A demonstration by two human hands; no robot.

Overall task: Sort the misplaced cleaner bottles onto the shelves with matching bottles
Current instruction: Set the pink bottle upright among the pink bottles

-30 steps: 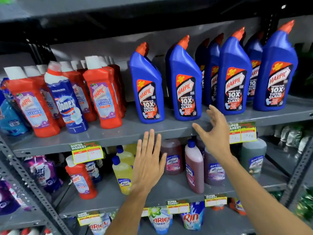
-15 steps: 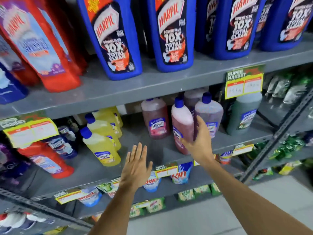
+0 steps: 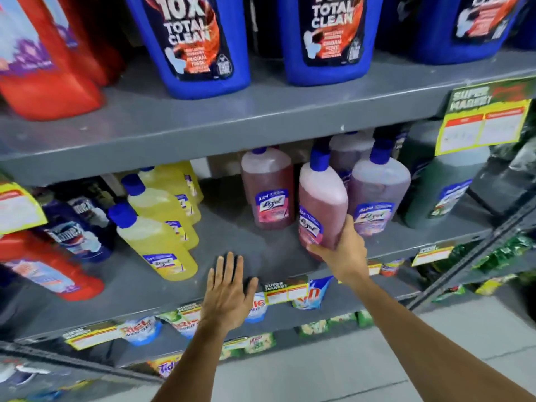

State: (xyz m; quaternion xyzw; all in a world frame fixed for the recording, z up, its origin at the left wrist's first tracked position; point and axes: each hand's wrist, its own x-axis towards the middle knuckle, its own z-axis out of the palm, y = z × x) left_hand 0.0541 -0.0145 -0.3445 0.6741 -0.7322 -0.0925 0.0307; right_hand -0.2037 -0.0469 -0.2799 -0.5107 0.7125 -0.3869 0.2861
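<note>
**Right hand's got the pink one**

Right hand (image 3: 342, 250) is wrapped round the base of the upright pink bottle (image 3: 322, 204), center-right of frame, cap pointing up. Left hand (image 3: 229, 291) hovers spread, empty, lower center, farther off.

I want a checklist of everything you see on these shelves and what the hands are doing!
Surface: grey metal shelf, bare patch at the middle front.
Job's things: pink bottle tilted, gripped low; red bottle and dark blue bottle sit at the left beside the yellow bottles.
Clutter: price tags on the shelf edges; detergent packets below.
Grippers: right hand closed around the pink bottle; left hand open, fingers spread, holding nothing.
Cables: nothing seen.
Surroundings: big blue bottles on the shelf above; green bottle at right; tiled floor.
</note>
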